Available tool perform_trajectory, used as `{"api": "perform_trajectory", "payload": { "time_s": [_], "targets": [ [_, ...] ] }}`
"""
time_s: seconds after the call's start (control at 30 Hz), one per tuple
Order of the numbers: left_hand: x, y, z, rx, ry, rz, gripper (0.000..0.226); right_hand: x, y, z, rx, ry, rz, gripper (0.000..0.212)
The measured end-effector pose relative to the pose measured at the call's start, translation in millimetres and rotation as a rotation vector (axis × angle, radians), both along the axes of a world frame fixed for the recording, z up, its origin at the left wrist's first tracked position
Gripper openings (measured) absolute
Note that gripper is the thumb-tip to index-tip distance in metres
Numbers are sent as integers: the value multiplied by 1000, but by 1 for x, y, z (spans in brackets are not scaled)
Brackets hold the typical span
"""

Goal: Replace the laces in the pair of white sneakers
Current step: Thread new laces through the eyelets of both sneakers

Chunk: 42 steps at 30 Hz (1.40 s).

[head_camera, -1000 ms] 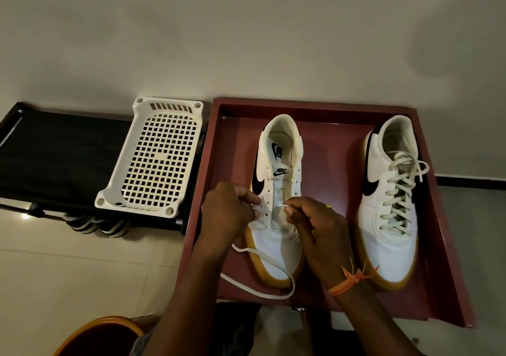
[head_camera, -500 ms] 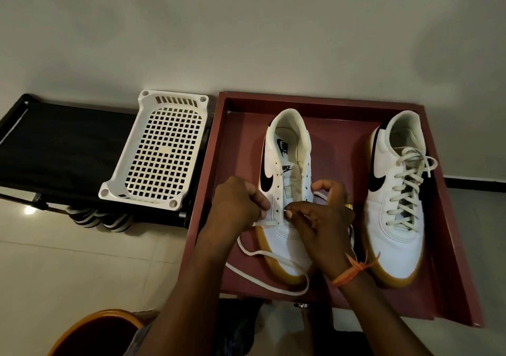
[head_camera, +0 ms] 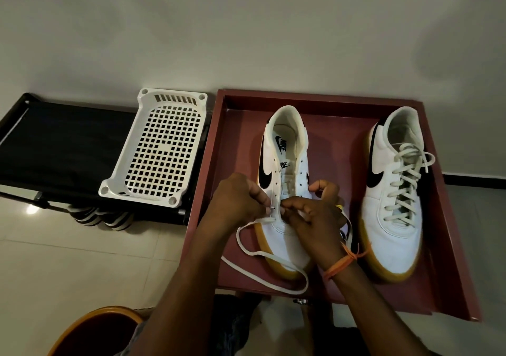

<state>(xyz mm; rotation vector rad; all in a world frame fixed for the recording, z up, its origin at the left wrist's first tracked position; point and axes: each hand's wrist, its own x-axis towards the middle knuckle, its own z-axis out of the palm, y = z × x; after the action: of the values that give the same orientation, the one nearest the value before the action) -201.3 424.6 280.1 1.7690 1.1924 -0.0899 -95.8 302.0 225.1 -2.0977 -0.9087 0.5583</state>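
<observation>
Two white sneakers with black swooshes and tan soles stand toe-toward-me in a maroon tray (head_camera: 449,219). The left sneaker (head_camera: 287,147) has mostly bare eyelets; a white lace (head_camera: 260,254) runs through its lowest holes and loops over the tray's front edge. My left hand (head_camera: 238,199) pinches the lace tip at a left-side eyelet. My right hand (head_camera: 315,213) pinches the tongue area beside it, with the lace's other end trailing past its wrist. The right sneaker (head_camera: 391,191) is fully laced.
A white perforated plastic basket (head_camera: 161,150) lies upside down on a black rack (head_camera: 60,147) left of the tray. Striped footwear (head_camera: 101,216) sits under the rack. An orange-rimmed chair (head_camera: 95,331) is at the bottom left. A wall stands behind everything.
Both hands shifted slightly up the left sneaker's eyelet row, and the lace tip now sits at a left-side eyelet. The loose lace loop has shifted on the tray front.
</observation>
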Motion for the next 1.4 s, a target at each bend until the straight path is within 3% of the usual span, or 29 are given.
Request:
{"api": "perform_trajectory", "payload": {
  "time_s": [0.47,0.57,0.7,0.73,0.8,0.87,0.97,1.03,1.13,1.2,1.4],
  "targets": [
    [0,2,8,128,-25,-44,9,8,-3,-6,-73,-27,85,5],
    [-16,19,17,55,-161,177,8,12,-5,-8,-101,-48,89,16],
    [-30,34,29,-79,-519,633,6,10,-7,-2,-107,-51,91,15],
    [-32,36,30,-99,-595,713,7,10,-7,-2,-98,-36,101,10],
    [-32,39,28,-135,-683,790,6,13,-8,-2,-74,-18,120,20],
    [-30,38,21,-113,-555,690,5,16,-8,-1,-64,-24,136,37],
    [-21,29,4,-147,-97,421,35,19,-8,3,-24,-16,196,45],
    [-13,20,1,-260,90,260,52,25,-8,6,27,63,194,44],
    [-4,8,-4,-257,72,119,45,36,-13,5,71,24,210,48],
    [-1,3,-10,-231,2,139,38,42,-15,1,77,-17,239,51],
    [3,4,-13,-142,-194,186,23,46,-17,0,124,111,253,49]
  ]
}}
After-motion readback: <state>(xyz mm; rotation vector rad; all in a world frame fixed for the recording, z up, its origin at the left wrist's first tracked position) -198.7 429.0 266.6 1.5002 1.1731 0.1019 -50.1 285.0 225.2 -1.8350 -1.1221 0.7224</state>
